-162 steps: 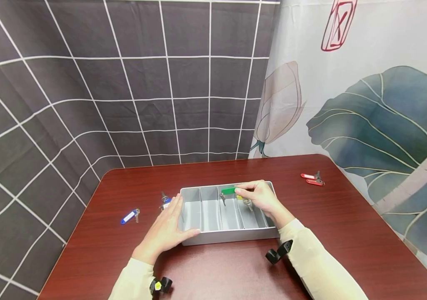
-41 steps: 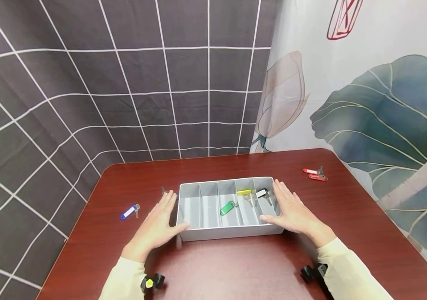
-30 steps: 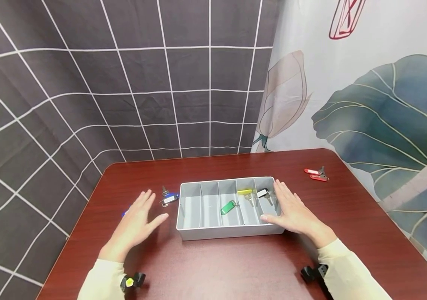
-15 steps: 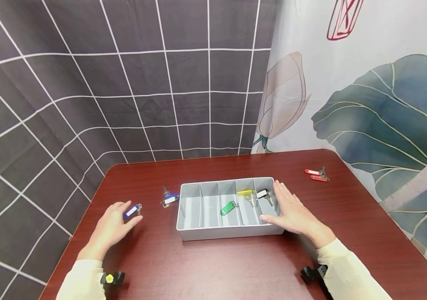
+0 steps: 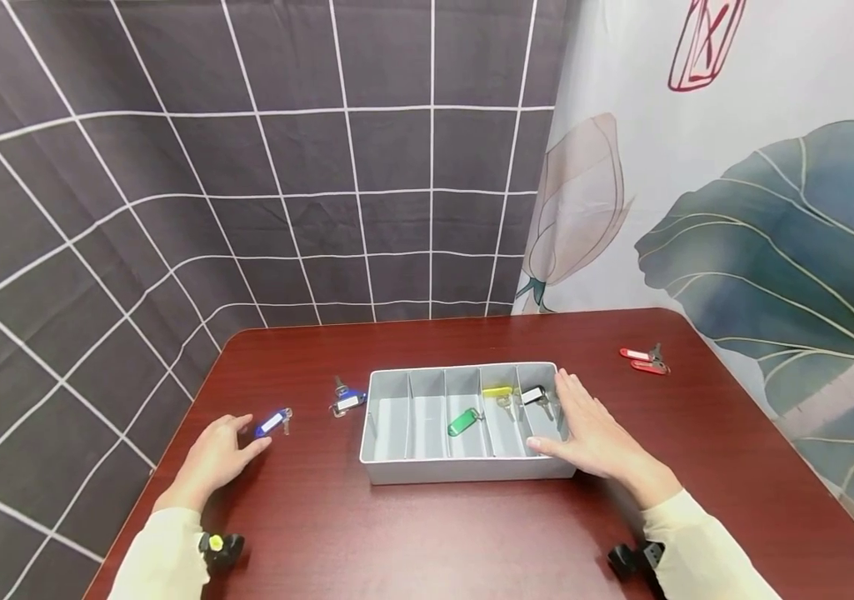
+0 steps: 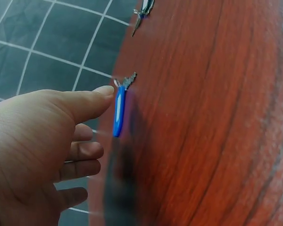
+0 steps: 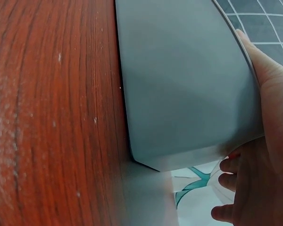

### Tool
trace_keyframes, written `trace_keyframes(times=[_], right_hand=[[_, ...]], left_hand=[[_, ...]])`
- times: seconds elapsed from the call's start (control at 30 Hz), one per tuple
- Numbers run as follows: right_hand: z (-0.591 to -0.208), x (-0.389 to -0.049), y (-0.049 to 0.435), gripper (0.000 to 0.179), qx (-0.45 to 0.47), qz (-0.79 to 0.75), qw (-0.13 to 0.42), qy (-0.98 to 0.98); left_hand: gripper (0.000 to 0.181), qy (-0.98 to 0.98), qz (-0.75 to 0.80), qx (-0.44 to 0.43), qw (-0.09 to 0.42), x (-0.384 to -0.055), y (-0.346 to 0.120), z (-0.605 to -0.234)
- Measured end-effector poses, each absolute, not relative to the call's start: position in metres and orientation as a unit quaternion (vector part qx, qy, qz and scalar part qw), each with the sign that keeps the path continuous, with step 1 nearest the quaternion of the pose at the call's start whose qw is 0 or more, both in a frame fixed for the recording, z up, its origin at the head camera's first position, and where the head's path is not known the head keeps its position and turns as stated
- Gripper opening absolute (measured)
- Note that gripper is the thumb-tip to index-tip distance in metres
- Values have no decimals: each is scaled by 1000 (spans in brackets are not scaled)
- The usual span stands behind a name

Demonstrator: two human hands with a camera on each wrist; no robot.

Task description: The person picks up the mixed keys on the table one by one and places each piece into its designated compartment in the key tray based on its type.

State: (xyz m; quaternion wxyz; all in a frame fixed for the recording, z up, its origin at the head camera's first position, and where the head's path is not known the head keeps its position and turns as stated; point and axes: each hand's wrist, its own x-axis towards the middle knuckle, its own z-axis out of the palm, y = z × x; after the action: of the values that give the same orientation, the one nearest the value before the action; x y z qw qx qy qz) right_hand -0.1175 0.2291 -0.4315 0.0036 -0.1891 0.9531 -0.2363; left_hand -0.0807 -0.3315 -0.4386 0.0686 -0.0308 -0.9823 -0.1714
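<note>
My left hand (image 5: 212, 454) is just left of a key with a blue tag (image 5: 271, 423) lying on the table. Its thumb and fingers are spread with a gap between them, and in the left wrist view the thumb tip overlaps the top of the blue tag (image 6: 119, 110). My right hand (image 5: 595, 429) rests at the right end of a grey divided tray (image 5: 464, 472), fingers along the end wall and thumb over the front corner. Inside the tray lie keys with a green tag (image 5: 462, 422), a yellow tag (image 5: 497, 392) and a black tag (image 5: 533, 395), in separate compartments.
Between the left hand and the tray lies a cluster of keys with a blue tag (image 5: 356, 393) and a white-labelled dark tag (image 5: 347, 403). Two red-tagged keys (image 5: 649, 367) lie at the back right of the wooden table (image 5: 427, 542). Curtains hang behind.
The right hand let go of the green-tagged key, now in the tray, and moved to the tray's right end. The left hand left the tray's left end and moved left to the blue-tagged key.
</note>
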Motion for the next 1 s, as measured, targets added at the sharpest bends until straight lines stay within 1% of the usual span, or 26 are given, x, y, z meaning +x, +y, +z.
trace_keyframes(times=[0.2,0.37,0.63,1.0], right_hand=[[-433,-117,231,118,-195,-234,-8,952],[-434,-117,231,118,-194,-235,-7,952],[-434,-117,229,117,-200,-238,-14,950],[-432,-116,229,117,-202,-235,-16,951]], left_hand=[[59,-981,-182,-27,58,-83,-332,-444],[58,-982,-180,-25,57,-85,-332,-446],[62,-984,-169,-15,51,-90,-331,-451],[49,-985,-159,-23,66,-95,-327,-452]])
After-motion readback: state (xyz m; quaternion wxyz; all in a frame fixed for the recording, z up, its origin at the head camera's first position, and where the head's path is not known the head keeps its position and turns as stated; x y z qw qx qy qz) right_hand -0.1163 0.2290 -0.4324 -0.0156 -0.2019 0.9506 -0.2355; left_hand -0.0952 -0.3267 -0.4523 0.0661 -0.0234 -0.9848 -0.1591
